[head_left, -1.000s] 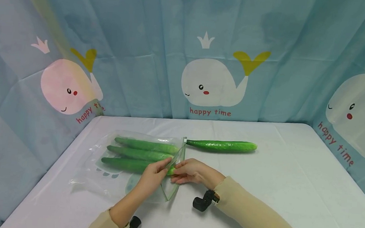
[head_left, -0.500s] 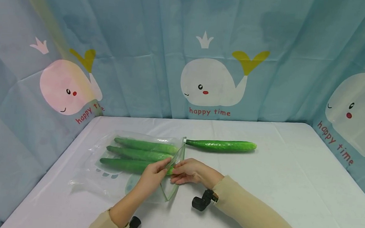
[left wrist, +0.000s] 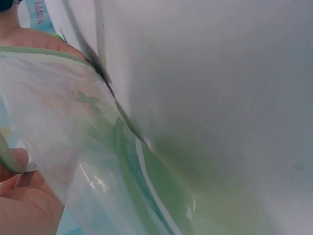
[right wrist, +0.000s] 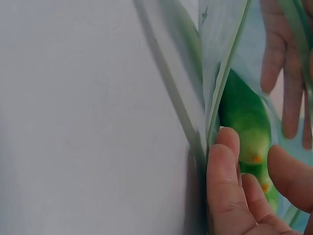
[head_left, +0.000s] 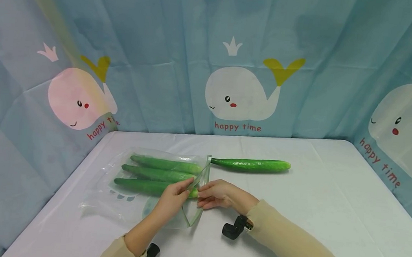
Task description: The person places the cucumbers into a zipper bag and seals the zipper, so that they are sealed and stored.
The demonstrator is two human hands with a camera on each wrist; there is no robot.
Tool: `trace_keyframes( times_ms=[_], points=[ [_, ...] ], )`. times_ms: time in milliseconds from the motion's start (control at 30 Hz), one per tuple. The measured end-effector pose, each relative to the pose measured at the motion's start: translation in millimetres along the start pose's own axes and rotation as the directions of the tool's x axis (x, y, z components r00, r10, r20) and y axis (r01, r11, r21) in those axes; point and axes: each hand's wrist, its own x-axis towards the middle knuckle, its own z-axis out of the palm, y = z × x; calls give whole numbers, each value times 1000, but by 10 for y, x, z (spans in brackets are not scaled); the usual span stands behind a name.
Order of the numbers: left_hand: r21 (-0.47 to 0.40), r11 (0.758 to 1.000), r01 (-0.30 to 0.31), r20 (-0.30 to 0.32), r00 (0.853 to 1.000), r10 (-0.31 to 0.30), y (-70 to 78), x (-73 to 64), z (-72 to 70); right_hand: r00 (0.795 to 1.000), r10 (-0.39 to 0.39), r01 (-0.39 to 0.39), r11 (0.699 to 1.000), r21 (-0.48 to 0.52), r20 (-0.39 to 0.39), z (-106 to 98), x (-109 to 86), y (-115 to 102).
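A clear zip bag (head_left: 125,213) with a green-edged mouth lies on the table, its mouth facing right. Three cucumbers lie side by side inside, the nearest cucumber (head_left: 140,186) with its pale end at the mouth. My left hand (head_left: 172,197) pinches the upper lip of the bag and keeps the mouth apart. At the mouth is my right hand (head_left: 218,195), just right of that pale end. In the right wrist view, a gap shows between its thumb and fingers (right wrist: 225,181), with cucumber tips (right wrist: 252,142) beyond them. The left palm is partly hidden by film.
Another cucumber (head_left: 250,165) lies on the white table (head_left: 312,219) behind my right hand, its dark end touching or close to the bag's far corner. A blue whale-print curtain (head_left: 151,79) stands around the table's back and sides.
My right hand has drawn slightly to the right, away from the nearest cucumber's end, and its grip has loosened. The left hand and the bag have stayed in place.
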Motion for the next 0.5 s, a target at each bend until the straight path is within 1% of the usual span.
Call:
trace_keyframes(
  times_ms=[167, 300, 367, 500],
  points=[
    [-2, 1000, -3, -11, 1000, 3, 10, -3, 5, 1000, -8, 8, 1000, -1, -18, -172, -127, 15],
    [-4, 1000, 12, -14, 1000, -12, 13, -4, 1, 999, -26, 26, 1000, -17, -44, -352, -248, 27],
    [-5, 1000, 14, -13, 1000, -14, 14, -6, -3, 997, -43, 40, 998, -40, -66, -449, -308, 29],
    [-9, 1000, 5, -8, 1000, -5, 14, -13, -16, 989, -103, 93, 992, -89, -106, -662, -420, 35]
  ],
)
